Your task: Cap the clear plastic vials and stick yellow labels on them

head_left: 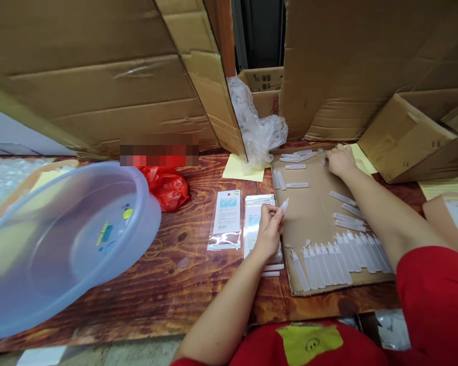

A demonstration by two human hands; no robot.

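Observation:
My left hand (270, 231) pinches a small translucent plastic tube (285, 205), its pointed end sticking out up and to the right. Below that hand lie flat printed packets (252, 229) in clear sleeves. At the far edge of the cardboard tray (313, 213) is my right hand (340, 160), its fingers closed together by small clear bits; what they hold is too small to make out. A row of upright-lying tubes (328, 264) fills the tray's near side. Several loose tubes (349, 208) lie by my right forearm, others (295, 157) near the far left corner.
A large blue plastic basin (137, 203) stands left on the wooden table (183, 284), beside a red plastic bag (171, 190). Cardboard panels (118, 76) rise behind. Crumpled clear plastic (265, 129) hangs at the gap. An open cardboard box (408, 137) stands at the right.

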